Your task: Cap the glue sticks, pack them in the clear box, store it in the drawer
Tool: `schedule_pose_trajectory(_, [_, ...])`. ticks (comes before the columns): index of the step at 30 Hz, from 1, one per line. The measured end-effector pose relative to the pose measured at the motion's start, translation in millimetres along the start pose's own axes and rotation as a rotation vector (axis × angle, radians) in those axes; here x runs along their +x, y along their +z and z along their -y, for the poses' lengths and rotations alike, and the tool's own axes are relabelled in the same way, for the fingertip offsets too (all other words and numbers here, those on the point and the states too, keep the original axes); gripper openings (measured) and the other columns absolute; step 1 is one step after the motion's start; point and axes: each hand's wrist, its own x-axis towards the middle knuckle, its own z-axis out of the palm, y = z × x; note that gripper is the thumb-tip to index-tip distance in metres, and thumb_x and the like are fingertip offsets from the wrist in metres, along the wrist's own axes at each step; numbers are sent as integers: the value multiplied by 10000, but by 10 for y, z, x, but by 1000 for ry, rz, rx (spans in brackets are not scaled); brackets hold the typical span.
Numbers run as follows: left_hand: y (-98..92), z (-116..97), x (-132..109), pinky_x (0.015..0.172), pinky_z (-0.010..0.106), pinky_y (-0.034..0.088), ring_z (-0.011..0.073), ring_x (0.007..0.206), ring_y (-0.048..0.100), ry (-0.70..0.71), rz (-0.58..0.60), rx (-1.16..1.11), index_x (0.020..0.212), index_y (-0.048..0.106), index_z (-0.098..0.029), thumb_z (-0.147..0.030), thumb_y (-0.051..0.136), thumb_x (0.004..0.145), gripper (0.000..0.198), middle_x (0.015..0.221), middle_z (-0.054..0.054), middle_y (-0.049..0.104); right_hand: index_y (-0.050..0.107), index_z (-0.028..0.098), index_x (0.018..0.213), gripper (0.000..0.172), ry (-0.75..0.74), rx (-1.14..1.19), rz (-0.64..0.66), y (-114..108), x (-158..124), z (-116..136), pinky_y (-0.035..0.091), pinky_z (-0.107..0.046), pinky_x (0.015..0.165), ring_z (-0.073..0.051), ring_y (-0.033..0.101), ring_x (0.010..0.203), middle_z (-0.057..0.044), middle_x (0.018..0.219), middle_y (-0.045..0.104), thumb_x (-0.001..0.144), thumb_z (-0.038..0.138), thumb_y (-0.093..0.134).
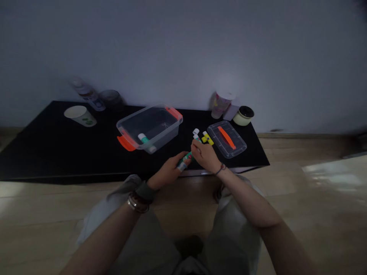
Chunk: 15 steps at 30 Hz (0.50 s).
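Observation:
My left hand [169, 170] is closed around a green and white glue stick [188, 156] at the table's front edge. My right hand [205, 154] pinches the upper end of that stick, and its fingers hide the tip. Just beyond the right fingers, a green and white piece [196, 137] shows, partly covered. A white cap [195, 131] lies behind it. To the right rest a yellow glue stick [209, 138] and a small yellow piece [203, 139]. Another green glue stick [144, 139] with white ends is inside the clear plastic box [169, 134], left of my hands.
The box has orange latches; its clear lid [235, 151] with an orange handle lies at right. Behind stand a patterned cup [220, 105] and a cream pot [242, 117]. A paper cup [82, 116], a bottle [88, 95] and a dark jar [111, 100] stand left on the black table [65, 152].

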Motion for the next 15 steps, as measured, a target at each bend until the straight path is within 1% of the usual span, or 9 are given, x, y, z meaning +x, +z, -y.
schedule_pose_trajectory(2, [22, 52, 24, 660, 287, 414, 189, 748, 591, -24, -93, 231, 1078, 591, -206, -498, 465, 948, 344, 889, 55, 646, 478, 223, 785, 219, 98, 4, 10, 63, 23, -39, 241, -272, 568, -136, 422, 551, 31, 610, 444, 976, 288, 391])
schedule_pose_trajectory(3, [28, 71, 34, 679, 297, 415, 204, 782, 607, -41, -111, 288, 1101, 592, -213, -480, 472, 945, 332, 923, 62, 656, 467, 223, 769, 235, 137, 20, 25, 89, 28, -59, 240, -271, 566, -135, 431, 555, 31, 612, 441, 981, 286, 389])
schedule_pose_trajectory(4, [30, 83, 41, 684, 301, 416, 208, 786, 610, -53, -105, 287, 1104, 593, -215, -480, 469, 947, 332, 920, 63, 656, 457, 223, 753, 257, 163, 43, 45, 107, 28, -77, 242, -268, 564, -134, 442, 560, 31, 612, 441, 989, 296, 387])
schedule_pose_trajectory(5, [29, 86, 44, 674, 298, 415, 200, 764, 601, -59, -73, 225, 1090, 592, -212, -497, 458, 951, 344, 887, 56, 645, 452, 223, 741, 283, 172, 69, 66, 116, 22, -92, 248, -265, 563, -132, 455, 565, 32, 609, 442, 999, 317, 384])
schedule_pose_trajectory(7, [19, 70, 43, 629, 277, 411, 164, 678, 548, -74, 39, -28, 1046, 579, -196, -570, 447, 946, 409, 794, 27, 594, 465, 222, 743, 331, 147, 103, 91, 105, -1, -109, 264, -256, 565, -129, 469, 566, 36, 601, 449, 1017, 387, 377])
schedule_pose_trajectory(9, [5, 32, 32, 579, 252, 394, 125, 614, 482, -109, 142, -309, 1016, 560, -183, -638, 463, 920, 475, 756, 3, 543, 503, 220, 790, 345, 72, 92, 79, 65, -32, -110, 275, -252, 572, -127, 473, 565, 40, 605, 469, 1017, 451, 384])
schedule_pose_trajectory(11, [-5, -2, 20, 550, 237, 377, 102, 588, 443, -126, 201, -473, 1008, 548, -178, -661, 495, 898, 498, 755, -6, 520, 531, 213, 838, 335, -21, 44, 46, 17, -60, -99, 286, -252, 586, -130, 486, 583, 30, 634, 512, 1008, 470, 399])
schedule_pose_trajectory(13, [-6, -8, 15, 543, 233, 373, 97, 582, 430, -95, 210, -469, 1002, 551, -177, -656, 495, 904, 491, 743, -10, 513, 543, 205, 845, 325, -87, -13, 22, -19, -76, -82, 301, -254, 605, -136, 515, 621, 8, 680, 563, 1004, 451, 400])
schedule_pose_trajectory(15, [-2, 20, 17, 554, 237, 389, 106, 593, 452, -35, 166, -335, 1013, 563, -178, -638, 469, 926, 478, 733, -8, 530, 554, 204, 847, 312, -96, -73, 23, -31, -79, -61, 311, -256, 621, -143, 534, 642, -5, 701, 591, 1004, 416, 388])
